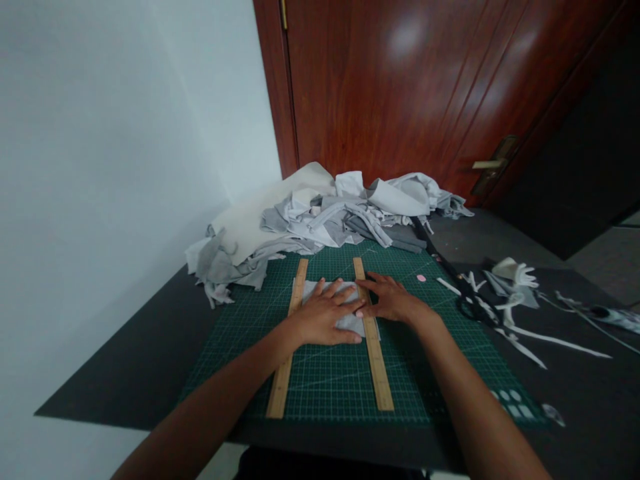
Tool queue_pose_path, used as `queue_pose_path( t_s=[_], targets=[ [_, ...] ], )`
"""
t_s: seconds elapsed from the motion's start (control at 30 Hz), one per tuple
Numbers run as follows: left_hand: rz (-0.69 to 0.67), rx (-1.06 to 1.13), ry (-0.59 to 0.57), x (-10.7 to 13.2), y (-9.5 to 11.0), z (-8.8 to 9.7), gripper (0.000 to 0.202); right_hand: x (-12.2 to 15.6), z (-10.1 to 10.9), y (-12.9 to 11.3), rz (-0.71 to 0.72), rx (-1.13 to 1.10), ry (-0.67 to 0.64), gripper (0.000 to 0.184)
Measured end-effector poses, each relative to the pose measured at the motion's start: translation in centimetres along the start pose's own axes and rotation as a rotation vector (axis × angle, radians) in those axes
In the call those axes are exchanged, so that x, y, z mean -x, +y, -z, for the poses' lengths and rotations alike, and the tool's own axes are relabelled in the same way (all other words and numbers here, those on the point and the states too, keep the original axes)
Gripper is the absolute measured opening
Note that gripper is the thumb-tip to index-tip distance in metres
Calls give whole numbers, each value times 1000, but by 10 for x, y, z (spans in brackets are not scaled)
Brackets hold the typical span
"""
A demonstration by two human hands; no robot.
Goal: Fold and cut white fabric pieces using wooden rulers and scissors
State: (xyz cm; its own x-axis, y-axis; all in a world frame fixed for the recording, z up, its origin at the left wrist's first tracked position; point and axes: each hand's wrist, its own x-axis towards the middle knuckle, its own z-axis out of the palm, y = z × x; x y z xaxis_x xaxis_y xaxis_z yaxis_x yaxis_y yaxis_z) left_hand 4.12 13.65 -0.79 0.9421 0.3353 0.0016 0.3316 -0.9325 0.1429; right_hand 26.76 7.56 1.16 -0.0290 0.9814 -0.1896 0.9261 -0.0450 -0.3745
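Note:
A small grey piece of fabric (pixel 320 291) lies on a green cutting mat (pixel 330 380), between two wooden rulers. My left hand (pixel 325 315) rests flat on the fabric with fingers spread, pressing it down. My right hand (pixel 391 297) lies open across the right ruler (pixel 375 360), its fingertips touching that ruler near the fabric's edge. The left ruler (pixel 286 360) runs alongside my left forearm, untouched by the hand.
A heap of grey and white fabric (pixel 320 217) sits at the mat's far edge. Black scissors (pixel 470 303) and white fabric strips (pixel 530 333) lie on the dark table to the right. A small pink piece (pixel 421 278) rests on the mat. A wooden door stands behind.

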Motion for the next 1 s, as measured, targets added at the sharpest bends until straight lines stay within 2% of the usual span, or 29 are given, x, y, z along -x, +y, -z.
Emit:
queue_pose_path(
  t_s=[0.13,0.27,0.37,0.43,0.53,0.6,0.77,1.0],
  targets=[
    [3,29,-4,0,-1,-3,91,-2,-2,2,-16,1,-21,95],
    [25,89,-34,4,-6,3,84,-4,-4,4,-24,4,-34,95],
    [78,128,-33,7,-10,12,79,-7,-7,8,-26,10,-34,97],
    [156,123,16,9,-10,13,78,-9,-9,10,-26,18,-30,97],
    [290,82,106,8,-4,7,84,-10,-10,11,-26,29,-28,96],
    [316,48,135,7,2,-2,87,-9,-10,10,-36,37,-27,94],
    [364,58,105,7,7,-17,86,-8,-9,8,-42,43,-23,90],
    [399,91,121,9,6,-16,88,-9,-11,11,-36,44,-24,94]
  ],
)
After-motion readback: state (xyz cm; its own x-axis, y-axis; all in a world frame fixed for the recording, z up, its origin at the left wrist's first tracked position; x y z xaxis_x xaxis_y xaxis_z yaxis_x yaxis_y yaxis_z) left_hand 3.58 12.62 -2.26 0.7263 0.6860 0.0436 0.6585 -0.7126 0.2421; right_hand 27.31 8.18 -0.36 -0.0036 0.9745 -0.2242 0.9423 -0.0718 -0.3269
